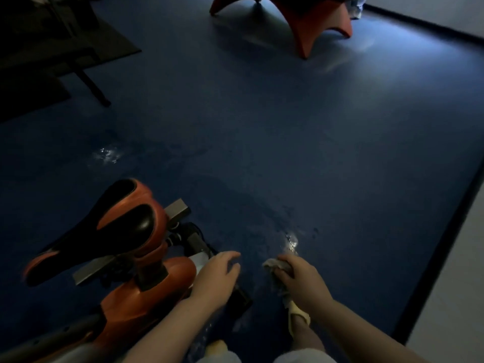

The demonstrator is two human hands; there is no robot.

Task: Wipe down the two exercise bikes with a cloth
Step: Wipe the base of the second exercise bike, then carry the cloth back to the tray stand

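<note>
Cloth [277, 271] bunched in right hand [301, 281], left hand [217, 276] relaxed over orange bike [146, 289]

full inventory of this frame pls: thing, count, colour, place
exercise bike: 1, orange and black, lower left, saddle on top
cloth: 1, pale, lower centre, gripped in right hand
floor: 1, dark blue, shiny patches, fills most of the view
orange base: 1, splayed legs, top centre
black frame: 1, top left, on a dark mat
hands: left hand resting open at the bike's rear; right hand holding the cloth
</note>
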